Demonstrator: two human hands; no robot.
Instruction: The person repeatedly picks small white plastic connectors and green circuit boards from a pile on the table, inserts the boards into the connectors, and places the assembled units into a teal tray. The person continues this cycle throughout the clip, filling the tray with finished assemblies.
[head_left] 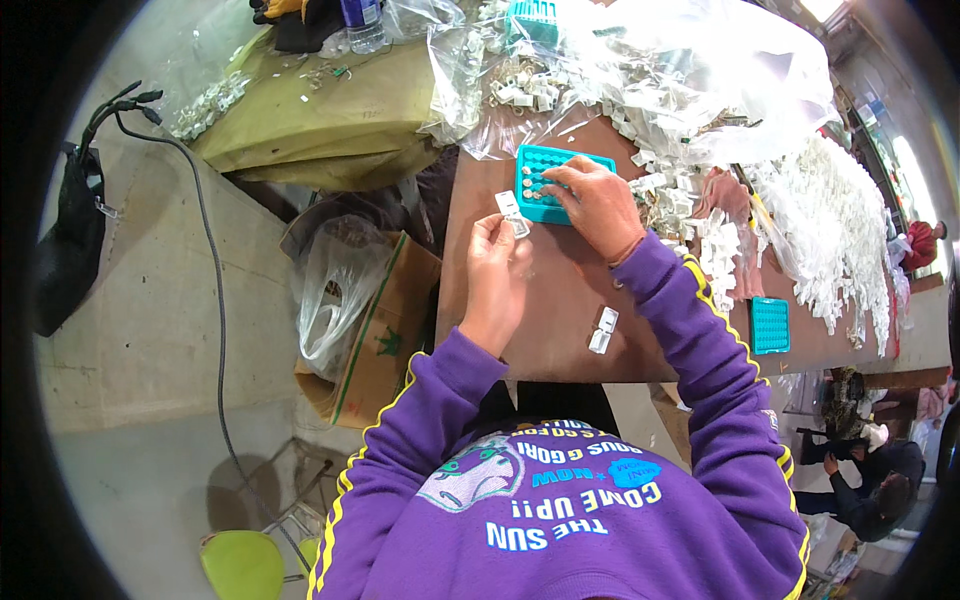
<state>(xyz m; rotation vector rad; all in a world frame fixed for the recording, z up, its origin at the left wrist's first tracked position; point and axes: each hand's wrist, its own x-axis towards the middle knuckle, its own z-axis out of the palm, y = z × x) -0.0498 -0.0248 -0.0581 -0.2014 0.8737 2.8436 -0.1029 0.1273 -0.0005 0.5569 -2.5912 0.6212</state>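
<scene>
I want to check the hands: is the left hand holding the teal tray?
No, the left hand pinches a small white part, while the right hand rests on the teal tray.

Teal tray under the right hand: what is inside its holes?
The teal tray is a grid of round holes. A few near the right hand hold small pale pieces; the far rows look empty. The hand covers the near right part, so those holes cannot be seen.

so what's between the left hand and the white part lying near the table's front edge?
Head view: bare brown table between left hand and white part.

Brown table (560,330) (teal trays (548,178), seemingly clips (603,330))
</scene>
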